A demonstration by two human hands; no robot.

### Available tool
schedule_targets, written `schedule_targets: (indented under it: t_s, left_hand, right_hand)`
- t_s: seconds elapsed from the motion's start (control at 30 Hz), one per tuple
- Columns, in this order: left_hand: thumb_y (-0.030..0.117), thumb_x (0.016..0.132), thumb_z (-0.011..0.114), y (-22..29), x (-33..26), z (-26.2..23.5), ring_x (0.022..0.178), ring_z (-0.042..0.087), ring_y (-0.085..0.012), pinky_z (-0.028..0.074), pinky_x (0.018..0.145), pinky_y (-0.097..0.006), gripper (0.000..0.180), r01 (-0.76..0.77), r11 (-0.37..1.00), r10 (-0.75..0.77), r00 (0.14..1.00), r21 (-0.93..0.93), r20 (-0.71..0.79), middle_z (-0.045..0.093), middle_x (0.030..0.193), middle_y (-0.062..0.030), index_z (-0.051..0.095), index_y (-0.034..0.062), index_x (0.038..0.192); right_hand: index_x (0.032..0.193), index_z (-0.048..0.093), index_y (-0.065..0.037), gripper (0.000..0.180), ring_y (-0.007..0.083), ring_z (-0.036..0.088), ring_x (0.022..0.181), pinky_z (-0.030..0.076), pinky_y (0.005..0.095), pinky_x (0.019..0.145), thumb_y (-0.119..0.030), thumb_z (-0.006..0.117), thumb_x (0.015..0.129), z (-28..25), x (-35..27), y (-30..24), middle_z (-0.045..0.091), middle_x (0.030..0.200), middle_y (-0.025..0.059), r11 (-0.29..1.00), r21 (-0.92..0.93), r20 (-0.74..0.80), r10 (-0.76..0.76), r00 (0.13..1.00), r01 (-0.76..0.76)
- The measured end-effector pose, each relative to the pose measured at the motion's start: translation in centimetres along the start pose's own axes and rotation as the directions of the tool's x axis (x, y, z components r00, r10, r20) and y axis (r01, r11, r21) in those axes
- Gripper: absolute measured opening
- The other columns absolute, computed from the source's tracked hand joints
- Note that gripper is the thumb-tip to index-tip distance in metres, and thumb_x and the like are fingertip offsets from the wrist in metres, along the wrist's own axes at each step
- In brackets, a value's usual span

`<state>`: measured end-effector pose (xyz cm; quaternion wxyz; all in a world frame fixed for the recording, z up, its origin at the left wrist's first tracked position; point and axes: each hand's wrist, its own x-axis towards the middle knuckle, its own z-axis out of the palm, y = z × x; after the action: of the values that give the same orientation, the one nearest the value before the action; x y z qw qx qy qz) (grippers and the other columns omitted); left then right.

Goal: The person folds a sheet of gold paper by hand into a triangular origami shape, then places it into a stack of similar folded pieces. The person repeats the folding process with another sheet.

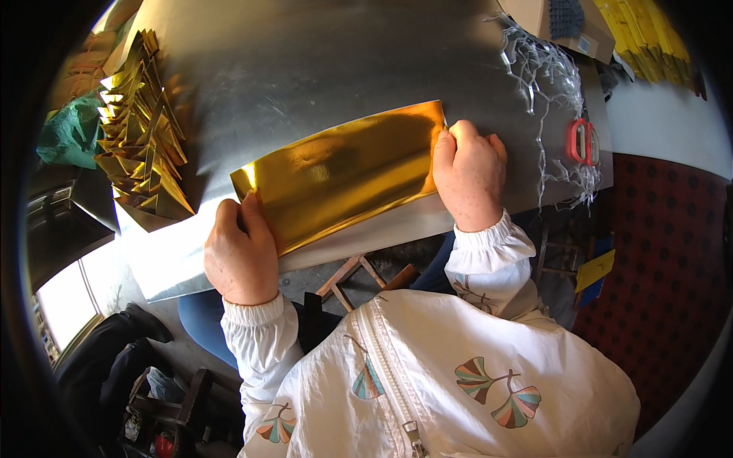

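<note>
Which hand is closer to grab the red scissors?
The right hand, I think. It holds the right end of the gold sheet, and the red scissors lie just beyond it on the metal table. The left hand grips the far corner.

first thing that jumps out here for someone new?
The shiny gold sheet at centre, lying on the grey metal table, with the left hand pinching its near-left corner and the right hand pressing on its right end. Next, the stack of folded gold pieces at the table's left edge, and the red scissors at far right beside a tangle of clear plastic strips.
</note>
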<state>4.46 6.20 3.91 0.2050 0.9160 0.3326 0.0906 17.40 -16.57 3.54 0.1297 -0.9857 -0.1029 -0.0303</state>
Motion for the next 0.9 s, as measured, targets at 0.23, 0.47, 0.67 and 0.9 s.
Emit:
schedule_targets:
  t_s: [0.23, 0.47, 0.67, 0.9]
  left_hand:
    - [0.031, 0.092, 0.065, 0.0, 0.0, 0.0, 0.057, 0.06, -0.0388, 0.045, 0.05, -0.043, 0.039, -0.017, 1.0, 0.017, 0.999, -0.011, -0.041, 0.058, 0.06, -0.0174, 0.051, 0.003, 0.069]
    - [0.023, 0.085, 0.071, 1.0, -0.1, -0.1, 0.072, 0.066, -0.0321, 0.051, 0.059, -0.042, 0.022, -0.112, 0.969, 0.149, 0.976, 0.219, -0.159, 0.064, 0.08, -0.0099, 0.054, 0.0085, 0.089]
    - [0.011, 0.07, 0.075, 1.1, 0.9, -0.9, 0.079, 0.065, -0.026, 0.05, 0.065, -0.039, 0.026, -0.496, 0.829, 0.527, 0.848, 0.261, -0.062, 0.063, 0.085, -0.005, 0.057, 0.0113, 0.089]
    - [0.019, 0.087, 0.065, 5.1, 0.5, 1.1, 0.119, 0.056, -0.029, 0.041, 0.102, -0.042, 0.026, -0.776, 0.624, 0.779, 0.627, 0.089, 0.006, 0.063, 0.118, -0.0105, 0.064, 0.0066, 0.109]
  right_hand:
    - [0.102, 0.058, -0.005, 0.019, 0.0314, 0.064, 0.089, 0.039, 0.0495, 0.098, -0.021, 0.059, 0.092, 0.2, -0.3, -0.5, 0.064, 0.092, 0.0143, 0.988, -0.153, -0.056, -0.039, 0.998, 0.03]
    - [0.131, 0.059, -0.017, 0.045, 0.0228, 0.059, 0.09, 0.044, 0.0355, 0.088, -0.006, 0.059, 0.087, 0.1, 0.3, -0.4, 0.054, 0.1, 0.0062, 0.812, -0.231, -0.127, -0.571, 0.811, 0.535]
    - [0.14, 0.053, -0.018, 0.055, 0.024, 0.06, 0.086, 0.052, 0.0346, 0.077, -0.002, 0.057, 0.087, -0.1, 0.9, -0.5, 0.05, 0.099, 0.0091, 0.68, -0.272, 0.118, -0.679, 0.725, 0.681]
    - [0.143, 0.049, -0.018, 0.059, 0.0235, 0.062, 0.08, 0.054, 0.0334, 0.074, -0.011, 0.064, 0.087, -0.1, 0.7, -1.0, 0.05, 0.1, 0.0105, 0.696, -0.287, 0.132, -0.652, 0.747, 0.658]
